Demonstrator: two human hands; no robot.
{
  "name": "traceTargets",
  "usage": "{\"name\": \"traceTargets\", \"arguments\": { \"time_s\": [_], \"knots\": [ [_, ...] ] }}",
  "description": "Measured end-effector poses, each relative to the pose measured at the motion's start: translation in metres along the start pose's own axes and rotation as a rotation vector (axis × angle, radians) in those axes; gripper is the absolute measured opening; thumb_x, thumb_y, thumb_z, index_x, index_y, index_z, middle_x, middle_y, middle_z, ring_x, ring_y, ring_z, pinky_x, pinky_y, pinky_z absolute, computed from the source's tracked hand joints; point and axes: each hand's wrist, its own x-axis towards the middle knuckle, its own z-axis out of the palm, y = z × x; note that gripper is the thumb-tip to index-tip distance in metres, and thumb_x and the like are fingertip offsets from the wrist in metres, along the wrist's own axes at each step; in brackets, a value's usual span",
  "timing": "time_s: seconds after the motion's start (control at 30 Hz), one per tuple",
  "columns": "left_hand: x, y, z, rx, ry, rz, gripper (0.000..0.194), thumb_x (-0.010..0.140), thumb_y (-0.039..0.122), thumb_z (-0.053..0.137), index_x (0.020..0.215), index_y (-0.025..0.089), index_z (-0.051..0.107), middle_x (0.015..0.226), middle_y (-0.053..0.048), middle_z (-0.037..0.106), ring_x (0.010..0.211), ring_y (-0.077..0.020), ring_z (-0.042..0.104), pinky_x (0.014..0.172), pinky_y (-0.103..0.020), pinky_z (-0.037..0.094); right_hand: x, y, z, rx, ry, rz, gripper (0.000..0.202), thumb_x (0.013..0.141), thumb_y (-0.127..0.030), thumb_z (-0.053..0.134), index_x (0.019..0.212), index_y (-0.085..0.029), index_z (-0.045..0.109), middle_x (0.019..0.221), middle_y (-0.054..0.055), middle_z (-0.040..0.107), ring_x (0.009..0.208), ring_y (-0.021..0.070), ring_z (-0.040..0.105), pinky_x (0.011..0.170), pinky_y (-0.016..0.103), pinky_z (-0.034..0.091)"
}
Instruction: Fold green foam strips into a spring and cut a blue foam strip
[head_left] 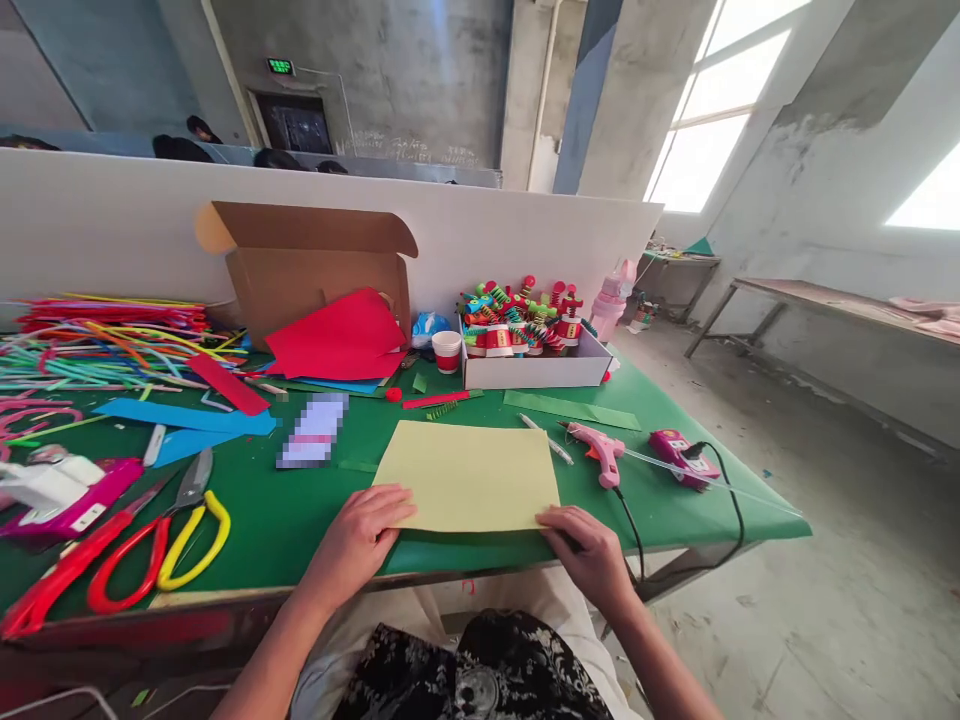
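A pale yellow sheet of paper (472,472) lies flat on the green table (300,510) in front of me. My left hand (364,535) rests on its near left corner, fingers bent over the edge. My right hand (592,550) pinches the near right corner. Both hands sit at the table's front edge, palms down.
Red and yellow scissors (150,550) lie to the left, beside a pink-and-white tool (60,490). A pink glue gun (600,450) and its cable lie to the right. Behind the sheet are a white box of colourful figures (525,345), a red cup (447,351), red paper (337,335) and an open cardboard box (315,265).
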Motion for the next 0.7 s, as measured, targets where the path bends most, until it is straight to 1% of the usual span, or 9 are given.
{"name": "traceTargets", "arguments": {
  "time_s": [0.1,0.17,0.27,0.37,0.43,0.53,0.6,0.63,0.7],
  "knots": [
    [0.001,-0.001,0.001,-0.034,0.009,-0.044,0.050,0.071,0.000,0.043,0.102,0.026,0.073,0.108,-0.003,0.074,0.108,-0.0212,0.064,0.093,-0.041,0.051,-0.001,0.000,-0.001,0.046,-0.008,0.069,0.016,0.088,-0.025,0.056,0.083,-0.024,0.071,0.078,0.004,0.075,0.076,0.0203,0.073,0.073,0.031,0.060],
    [0.002,0.000,0.000,-0.049,0.034,-0.084,0.047,0.072,0.000,0.044,0.099,0.025,0.074,0.105,-0.003,0.074,0.105,-0.0205,0.065,0.094,-0.040,0.051,-0.002,0.001,-0.001,0.079,-0.022,0.101,0.018,0.088,-0.029,0.056,0.081,-0.024,0.072,0.079,0.004,0.075,0.076,0.0210,0.073,0.072,0.031,0.060],
    [0.005,0.003,-0.001,-0.078,0.066,-0.108,0.042,0.073,-0.001,0.046,0.090,0.025,0.075,0.098,-0.002,0.076,0.101,-0.0192,0.067,0.092,-0.038,0.051,0.000,0.002,-0.002,0.123,-0.024,0.124,0.023,0.087,-0.038,0.057,0.079,-0.024,0.073,0.078,0.004,0.076,0.072,0.0219,0.072,0.067,0.031,0.060],
    [0.008,0.007,-0.004,-0.093,0.085,-0.103,0.039,0.074,-0.002,0.048,0.084,0.024,0.075,0.092,-0.002,0.076,0.094,-0.0186,0.068,0.088,-0.035,0.052,0.002,0.005,-0.002,0.167,-0.013,0.166,0.028,0.082,-0.048,0.061,0.076,-0.024,0.075,0.077,0.005,0.076,0.070,0.0231,0.072,0.066,0.032,0.060],
    [0.007,0.009,-0.006,-0.099,0.102,-0.094,0.036,0.076,-0.001,0.050,0.084,0.024,0.075,0.089,-0.002,0.076,0.089,-0.0182,0.068,0.084,-0.034,0.052,0.004,0.007,-0.004,0.210,-0.019,0.212,0.031,0.077,-0.053,0.065,0.074,-0.023,0.075,0.076,0.006,0.076,0.069,0.0240,0.071,0.066,0.033,0.060],
    [0.003,0.014,-0.008,-0.138,0.154,-0.078,0.026,0.080,0.008,0.055,0.085,0.024,0.075,0.084,-0.003,0.076,0.081,-0.0180,0.069,0.080,-0.032,0.052,0.004,0.012,-0.008,0.312,-0.030,0.316,0.036,0.067,-0.058,0.071,0.071,-0.022,0.076,0.074,0.006,0.075,0.066,0.0238,0.070,0.062,0.031,0.059],
    [0.000,0.015,-0.011,-0.224,0.176,-0.068,0.017,0.082,0.018,0.059,0.084,0.023,0.075,0.083,-0.004,0.076,0.080,-0.0181,0.069,0.079,-0.030,0.052,0.005,0.017,-0.010,0.392,-0.011,0.384,0.038,0.060,-0.059,0.076,0.069,-0.022,0.076,0.074,0.007,0.075,0.066,0.0236,0.068,0.061,0.031,0.058],
    [0.000,0.014,-0.013,-0.285,0.184,-0.077,0.016,0.084,0.023,0.059,0.085,0.022,0.075,0.085,-0.004,0.076,0.082,-0.0182,0.069,0.080,-0.030,0.052,0.005,0.019,-0.012,0.428,0.022,0.418,0.039,0.056,-0.059,0.078,0.067,-0.021,0.075,0.072,0.006,0.074,0.066,0.0234,0.068,0.060,0.031,0.058],
    [0.003,0.008,-0.018,-0.384,0.219,-0.151,0.023,0.088,0.031,0.054,0.090,0.021,0.074,0.091,-0.005,0.076,0.088,-0.0185,0.069,0.082,-0.029,0.052,0.006,0.025,-0.012,0.490,0.130,0.489,0.041,0.051,-0.056,0.081,0.066,-0.020,0.074,0.070,0.006,0.072,0.065,0.0221,0.065,0.057,0.030,0.056]
  ]
}}
